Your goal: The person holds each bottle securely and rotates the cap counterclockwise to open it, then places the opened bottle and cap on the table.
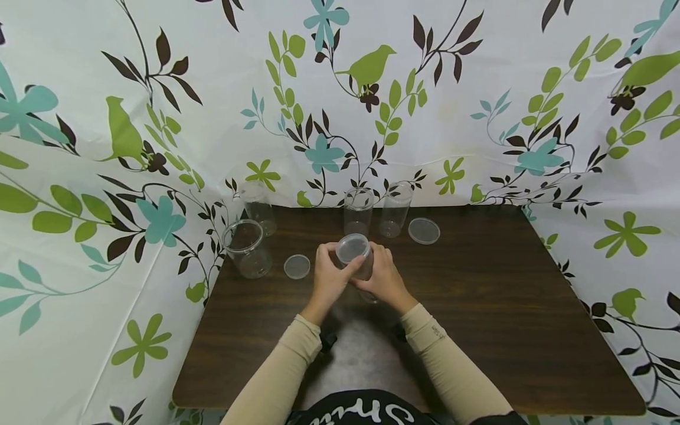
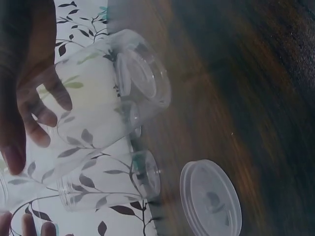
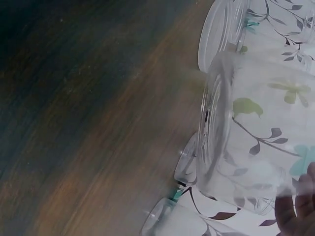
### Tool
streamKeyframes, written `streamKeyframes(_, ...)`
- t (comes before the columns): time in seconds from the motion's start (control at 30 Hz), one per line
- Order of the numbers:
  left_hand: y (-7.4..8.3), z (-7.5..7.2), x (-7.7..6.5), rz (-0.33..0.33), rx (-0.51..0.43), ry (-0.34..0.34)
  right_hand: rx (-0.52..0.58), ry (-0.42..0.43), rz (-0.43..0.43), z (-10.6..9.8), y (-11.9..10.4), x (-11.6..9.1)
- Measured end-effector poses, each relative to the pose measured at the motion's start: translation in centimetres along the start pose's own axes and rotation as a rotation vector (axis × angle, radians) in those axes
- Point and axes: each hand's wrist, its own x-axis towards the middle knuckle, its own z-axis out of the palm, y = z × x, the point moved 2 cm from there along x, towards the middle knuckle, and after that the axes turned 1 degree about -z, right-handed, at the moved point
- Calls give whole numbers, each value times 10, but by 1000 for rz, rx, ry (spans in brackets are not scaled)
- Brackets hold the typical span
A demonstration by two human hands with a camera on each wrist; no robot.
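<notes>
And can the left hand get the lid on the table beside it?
Probably yes: nothing seems to stand between the left hand and that lid. But the hand is holding a clear jar, so it may need to let go first.

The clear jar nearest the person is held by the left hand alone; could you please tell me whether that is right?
Not quite: the head view shows the right hand holding this clear jar too, along with the left hand.

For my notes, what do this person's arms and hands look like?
Left hand and right hand are bare, without gloves. Beige sleeves reach both wrists; the right one has a small dark marking near its cuff. A small black object shows beside the left cuff.
</notes>
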Motion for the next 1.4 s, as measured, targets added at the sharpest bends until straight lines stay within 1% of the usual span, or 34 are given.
streamKeyframes(0.07,-1,-4,1,13,-3,-18,66,-27,16,0,1,0)
streamKeyframes(0.13,-3,-8,3,22,-37,-53,185,-83,53,-2,2,0)
streamKeyframes(0.2,-5,-13,5,15,-90,-102,397,-179,102,-4,4,0)
streamKeyframes(0.27,-8,-19,9,8,-167,-165,615,-301,149,-7,4,0)
streamKeyframes(0.33,-9,-24,12,6,-249,-252,800,-419,195,-10,5,-1)
streamKeyframes(0.37,-10,-26,14,14,-273,-300,880,-477,206,-11,5,-1)
streamKeyframes(0.4,-11,-28,16,26,-297,-356,921,-519,201,-13,5,-1)
streamKeyframes(0.47,-13,-30,18,55,-352,-469,961,-576,188,-15,4,-1)
streamKeyframes(0.53,-14,-31,19,78,-358,-561,964,-596,171,-15,4,-1)
streamKeyframes(0.57,-14,-31,19,84,-360,-591,962,-596,166,-15,3,-1)
streamKeyframes(0.6,-14,-30,18,80,-372,-612,935,-581,165,-14,3,-1)
streamKeyframes(0.63,-14,-29,17,68,-380,-614,910,-563,164,-13,3,-2)
streamKeyframes(0.67,-13,-28,16,60,-369,-599,877,-533,160,-11,3,-2)
streamKeyframes(0.73,-11,-25,14,28,-350,-526,722,-424,122,-7,3,-1)
streamKeyframes(0.8,-8,-19,12,-13,-316,-418,532,-291,81,-3,2,-1)
streamKeyframes(0.9,-4,-9,8,-63,-219,-249,245,-105,42,3,-1,-2)
streamKeyframes(0.93,-2,-6,6,-68,-181,-204,186,-67,43,4,-2,-2)
streamKeyframes(1.0,-1,-1,4,-74,-120,-127,107,-20,43,7,-2,-3)
streamKeyframes(1.07,1,2,3,-71,-91,-79,79,4,45,8,-2,-3)
streamKeyframes(1.13,0,3,3,-63,-73,-63,79,-1,48,9,-2,-3)
streamKeyframes(1.17,-1,3,3,-57,-70,-66,95,-8,52,8,-1,-3)
streamKeyframes(1.2,-1,1,3,-50,-70,-79,118,-21,58,8,0,-3)
streamKeyframes(1.27,-3,-3,4,-28,-79,-124,198,-61,90,6,2,-2)
streamKeyframes(1.4,-9,-15,10,12,-151,-241,441,-171,171,0,7,-1)
